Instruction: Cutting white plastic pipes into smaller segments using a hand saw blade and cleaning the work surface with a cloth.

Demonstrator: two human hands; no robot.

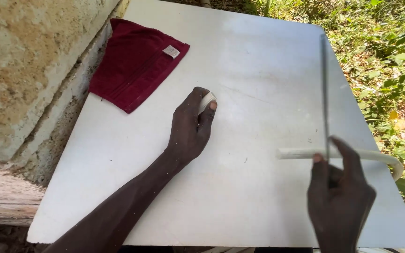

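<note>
Keep your left hand (pixel 189 126) pressing flat and steady, so the small white piece (pixel 206 100) under its fingers does not slide on the worktop (pixel 240 187). This hand is closed around the piece, thumb on one side and fingers bent over the top; the piece lies near the middle of the white worktop, and only its end shows. Your right hand (pixel 338 187) is clenched on a thin grey rod (pixel 324 89), which stands almost upright and points away from you. Hold the rod low and firm, so that its tip does not shake. Just behind this hand a white tube (pixel 301 153) lies across the worktop and curves down over the right edge; I cannot tell if the hand touches it. A dark red cloth (pixel 134 63) rests at the far left corner, well apart from both hands.
</note>
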